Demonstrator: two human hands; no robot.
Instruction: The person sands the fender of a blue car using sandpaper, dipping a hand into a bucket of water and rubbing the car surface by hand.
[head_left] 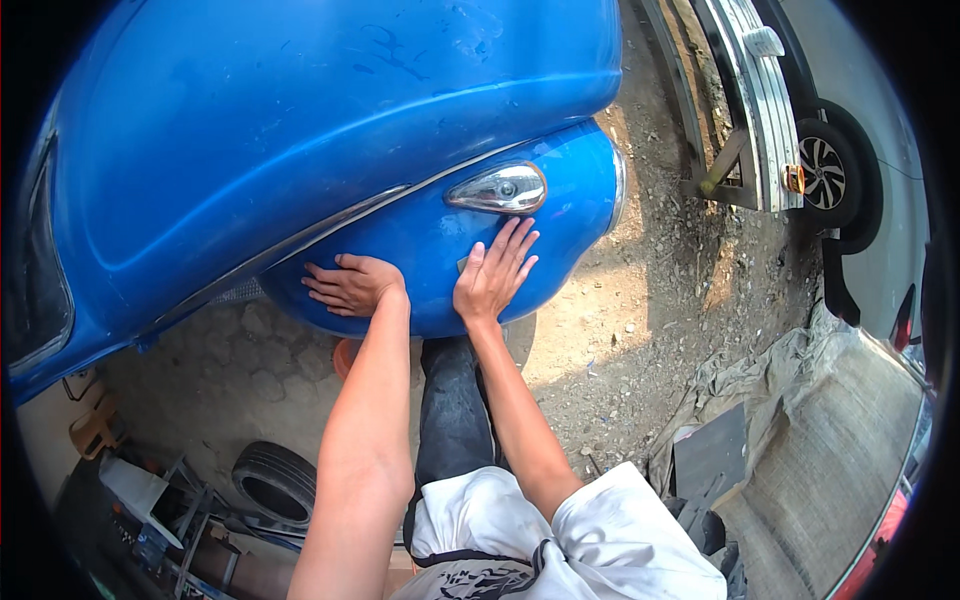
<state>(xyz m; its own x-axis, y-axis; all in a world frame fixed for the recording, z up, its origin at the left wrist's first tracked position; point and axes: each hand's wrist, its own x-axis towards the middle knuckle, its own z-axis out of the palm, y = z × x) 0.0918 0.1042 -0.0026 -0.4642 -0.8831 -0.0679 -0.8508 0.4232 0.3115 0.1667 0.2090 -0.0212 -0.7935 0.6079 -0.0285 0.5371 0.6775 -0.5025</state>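
A glossy blue car [300, 150] with a rounded body fills the upper left. Both palms lie on its bulging front fender [420, 250]. My left hand [357, 285] is flat on the lower left of this panel, fingers pointing left and thumb raised away from them. Further right, my right hand [497, 270] presses on the paint with its fingers spread, pointing up. Just above those fingertips sits a chrome teardrop-shaped lamp [498, 188]. A small pale patch shows on the paint beside my right thumb. Neither hand holds anything.
A loose tyre [275, 482] lies at lower left near a metal rack [190, 520]. An orange container [346, 356] is partly hidden under the fender. Gravel ground [640, 340] spreads right, with metal beams [750, 100], a grey car [870, 90] and a draped tarp [830, 440].
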